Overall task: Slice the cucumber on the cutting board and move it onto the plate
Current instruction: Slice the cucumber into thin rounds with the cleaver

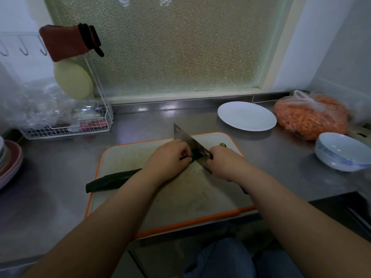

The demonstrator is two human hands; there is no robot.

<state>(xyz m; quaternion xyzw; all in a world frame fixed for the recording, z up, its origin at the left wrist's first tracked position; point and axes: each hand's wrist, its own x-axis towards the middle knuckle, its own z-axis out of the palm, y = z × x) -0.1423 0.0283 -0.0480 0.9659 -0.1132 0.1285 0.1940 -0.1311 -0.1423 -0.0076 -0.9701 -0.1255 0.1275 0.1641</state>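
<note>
A long dark green cucumber (112, 180) lies across the orange-rimmed cutting board (140, 155), its left end sticking out past the board's left edge. My left hand (167, 159) holds the cucumber down near its right end, fingers curled on it. My right hand (224, 163) grips the handle of a cleaver (185, 142), whose blade stands in the cucumber right beside my left fingertips. A small cut end piece (223, 145) lies on the board behind my right hand. The white plate (247, 115) sits bare at the back right.
A bag of shredded carrot (311, 117) and a white-and-blue bowl (341, 151) stand at the right. A white wire rack (68, 125) with dishes sits at the back left, stacked plates (9, 159) at the far left. The steel counter's front edge runs just under the board.
</note>
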